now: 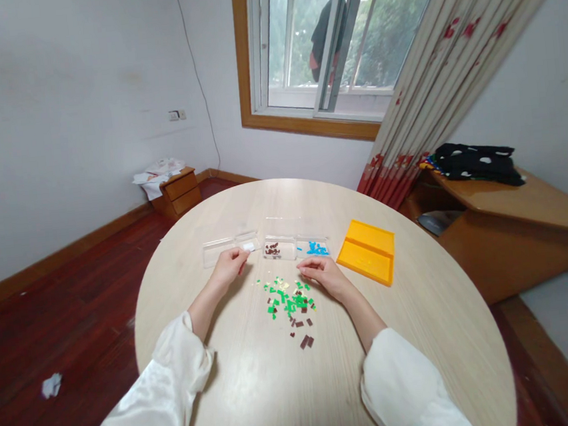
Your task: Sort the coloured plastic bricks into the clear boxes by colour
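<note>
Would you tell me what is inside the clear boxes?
White pieces, brown pieces and blue pieces, each in its own clear box. The left hand covers the near corner of the leftmost box, hiding that part.

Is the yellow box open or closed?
Open. The yellow box lies spread flat, both halves facing up.

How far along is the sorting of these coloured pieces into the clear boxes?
Partly done: brown pieces in one clear compartment, blue ones in the next, a few white ones further left. In hand: the left hand is at the white compartment, the right hand at the far edge of the loose pile. Left: that pile's green, cream and brown bits on the table.
</note>
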Demonstrator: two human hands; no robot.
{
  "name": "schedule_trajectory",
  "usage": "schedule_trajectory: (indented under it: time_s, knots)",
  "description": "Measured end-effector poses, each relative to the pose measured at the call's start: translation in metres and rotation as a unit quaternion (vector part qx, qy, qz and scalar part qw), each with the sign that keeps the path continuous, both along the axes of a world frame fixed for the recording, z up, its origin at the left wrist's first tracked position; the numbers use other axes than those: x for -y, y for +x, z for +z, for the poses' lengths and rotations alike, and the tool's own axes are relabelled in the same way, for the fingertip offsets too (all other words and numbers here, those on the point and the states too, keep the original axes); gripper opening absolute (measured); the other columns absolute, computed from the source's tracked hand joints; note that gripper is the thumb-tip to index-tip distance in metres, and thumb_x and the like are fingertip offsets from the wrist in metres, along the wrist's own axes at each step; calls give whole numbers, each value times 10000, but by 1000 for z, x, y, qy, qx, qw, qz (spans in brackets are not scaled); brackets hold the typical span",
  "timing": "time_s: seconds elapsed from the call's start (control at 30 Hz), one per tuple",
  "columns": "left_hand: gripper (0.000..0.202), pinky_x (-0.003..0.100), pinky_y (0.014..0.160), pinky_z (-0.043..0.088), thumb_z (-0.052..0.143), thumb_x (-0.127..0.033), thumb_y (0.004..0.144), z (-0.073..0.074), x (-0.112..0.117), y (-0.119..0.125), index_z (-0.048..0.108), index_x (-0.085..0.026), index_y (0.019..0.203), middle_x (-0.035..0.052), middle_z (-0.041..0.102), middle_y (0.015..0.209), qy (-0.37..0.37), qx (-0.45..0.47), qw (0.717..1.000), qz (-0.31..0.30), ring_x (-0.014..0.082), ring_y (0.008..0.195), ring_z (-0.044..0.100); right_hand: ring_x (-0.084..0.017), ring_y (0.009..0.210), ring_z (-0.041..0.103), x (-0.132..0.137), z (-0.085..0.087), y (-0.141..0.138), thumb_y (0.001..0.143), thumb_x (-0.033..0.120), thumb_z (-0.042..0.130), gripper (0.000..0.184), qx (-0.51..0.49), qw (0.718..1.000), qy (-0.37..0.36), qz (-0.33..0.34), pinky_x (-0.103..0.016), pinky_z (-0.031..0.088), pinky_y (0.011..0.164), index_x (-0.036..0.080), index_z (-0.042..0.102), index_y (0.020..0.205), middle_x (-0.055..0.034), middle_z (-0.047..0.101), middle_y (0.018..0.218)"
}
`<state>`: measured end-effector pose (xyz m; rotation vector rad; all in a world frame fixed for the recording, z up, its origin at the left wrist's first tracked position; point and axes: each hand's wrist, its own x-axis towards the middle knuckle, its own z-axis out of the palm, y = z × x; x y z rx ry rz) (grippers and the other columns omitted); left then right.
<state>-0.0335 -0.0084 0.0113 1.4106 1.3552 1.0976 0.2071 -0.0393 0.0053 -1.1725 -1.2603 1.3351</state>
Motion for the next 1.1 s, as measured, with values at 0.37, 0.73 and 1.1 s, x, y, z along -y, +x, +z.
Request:
schedule_trajectory:
  time_s: [0.37,0.73,1.1]
  knots:
    - [196,202,391,271,565,-298,688,3,6,2,493,-166,562,-58,441,394,-59,17,996,-66,75,340,395,-93,544,526,1,0,1,522,329,771,233,-17,1000,-6,3,-230,414,548,162,687,662,24,618,593]
    - [118,195,365,242,603,-233,592,-1,3,-16,576,-140,526,-41,474,366,-105,-127,979,-121,79,321,403,-99,553,522,0,0,0,539,324,748,206,16,1000,17,1,-232,406,543,166,684,655,22,619,603]
    - [25,201,457,309,619,-172,511,3,10,-12,615,-151,525,-34,551,463,-46,-183,961,-201,101,446,452,-101,544,516,0,1,-2,541,301,731,170,26,999,28,-4,-225,398,521,169,692,641,17,629,590]
